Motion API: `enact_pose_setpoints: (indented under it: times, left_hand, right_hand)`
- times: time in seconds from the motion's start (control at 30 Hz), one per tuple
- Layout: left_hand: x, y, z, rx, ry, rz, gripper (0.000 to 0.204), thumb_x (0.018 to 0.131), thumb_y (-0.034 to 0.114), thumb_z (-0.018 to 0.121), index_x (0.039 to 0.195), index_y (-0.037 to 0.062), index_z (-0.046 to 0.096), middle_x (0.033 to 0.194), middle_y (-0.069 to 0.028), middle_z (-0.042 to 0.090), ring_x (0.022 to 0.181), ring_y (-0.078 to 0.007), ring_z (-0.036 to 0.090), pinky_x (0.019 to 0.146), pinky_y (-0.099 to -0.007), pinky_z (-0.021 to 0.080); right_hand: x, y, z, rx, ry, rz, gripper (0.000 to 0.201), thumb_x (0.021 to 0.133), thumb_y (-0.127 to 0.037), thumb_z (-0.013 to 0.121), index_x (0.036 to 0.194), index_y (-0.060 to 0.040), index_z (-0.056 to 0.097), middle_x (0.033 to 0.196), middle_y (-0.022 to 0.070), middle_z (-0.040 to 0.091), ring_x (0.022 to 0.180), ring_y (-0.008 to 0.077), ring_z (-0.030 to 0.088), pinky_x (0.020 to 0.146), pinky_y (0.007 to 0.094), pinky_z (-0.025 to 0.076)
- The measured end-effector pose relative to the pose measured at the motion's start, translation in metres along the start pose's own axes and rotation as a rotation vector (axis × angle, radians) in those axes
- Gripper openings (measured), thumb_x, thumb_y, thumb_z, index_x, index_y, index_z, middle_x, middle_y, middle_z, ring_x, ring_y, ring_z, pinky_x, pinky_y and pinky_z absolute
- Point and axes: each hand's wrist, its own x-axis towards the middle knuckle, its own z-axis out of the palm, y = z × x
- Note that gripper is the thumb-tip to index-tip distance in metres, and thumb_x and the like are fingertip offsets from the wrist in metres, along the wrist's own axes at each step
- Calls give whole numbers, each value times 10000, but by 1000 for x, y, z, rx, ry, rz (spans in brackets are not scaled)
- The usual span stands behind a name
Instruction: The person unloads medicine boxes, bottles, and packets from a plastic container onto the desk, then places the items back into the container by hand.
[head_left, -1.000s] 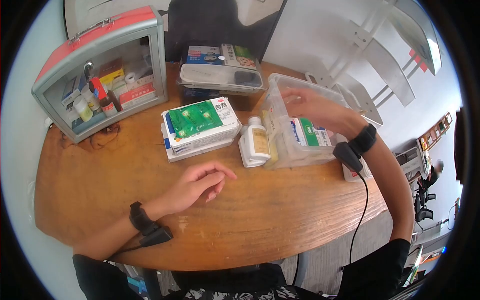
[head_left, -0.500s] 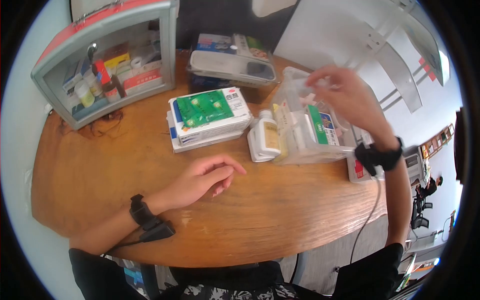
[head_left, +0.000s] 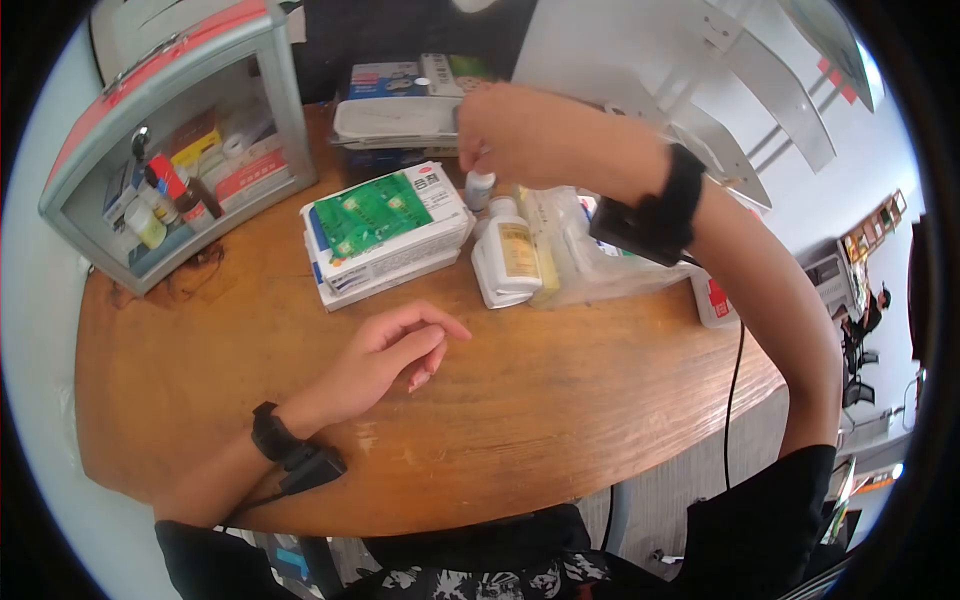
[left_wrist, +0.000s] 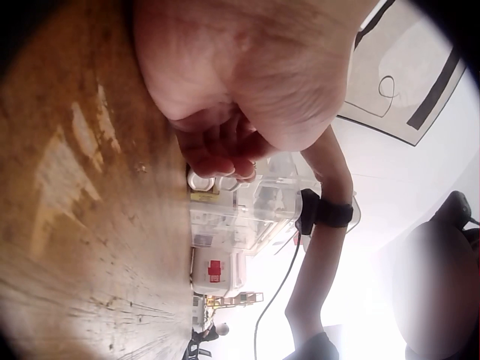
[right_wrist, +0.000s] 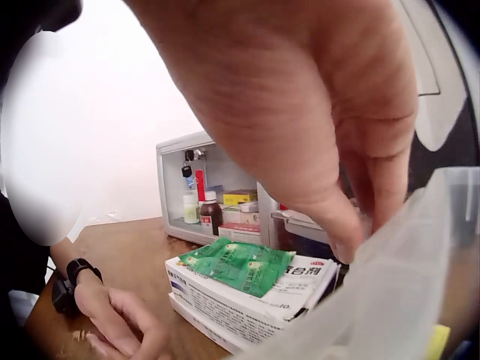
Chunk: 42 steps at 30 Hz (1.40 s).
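pinching small white bottle [head_left: 481, 188] upright by its cap: right hand [head_left: 520, 130], fingertips curled down, directly above it. left hand [head_left: 385, 355] loosely open, holding nothing, resting on worktop [head_left: 520, 420], farther from the bottle.

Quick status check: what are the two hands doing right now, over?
Right hand pinching small white bottle behind the box stack. Left hand idle, resting on wooden table. Bigger bottle and clear bin close alongside.
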Motion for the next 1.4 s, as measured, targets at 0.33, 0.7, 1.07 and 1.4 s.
enact_pose_setpoints:
  times: [0.33, 0.7, 1.07, 1.4]
  left_hand:
    - [0, -5, -3, -54, 55, -33, 267, 1186, 154, 506, 1300, -12, 682, 879, -20, 594, 700, -72, 534, 633, -241, 455]
    - [1, -3, -2, -23, 71, -30, 254, 1183, 149, 511, 1293, -15, 670, 874, -21, 594, 691, -79, 534, 625, -248, 454]
    - [0, 1, 0, 9, 39, -23, 274, 1189, 186, 519, 1314, -2, 673, 896, 3, 586, 732, -58, 525, 664, -233, 449]
    - [2, -5, -2, 18, -11, 67, 297, 1191, 210, 532, 1319, -18, 672, 876, -5, 581, 712, -62, 513, 635, -236, 458]
  right_hand:
    - [-44, 19, -19, 53, 269, -123, 222, 1028, -133, 667, 1173, -59, 817, 1103, 133, 802, 999, 305, 743, 902, 422, 589]
    - [-131, 71, 8, -18, -317, 519, 1000, 946, -696, 670, 1618, 5, 431, 1181, 258, 780, 1000, 374, 805, 848, 428, 657]
    - [-84, 13, -14, 88, -647, 768, 1296, 775, -680, 668, 1740, 33, 179, 1353, 377, 666, 1001, 428, 770, 880, 506, 627]
    - [-85, 15, -8, 99, -604, 766, 1077, 916, -524, 580, 1787, -176, 50, 1518, 335, 606, 955, 374, 825, 878, 529, 669]
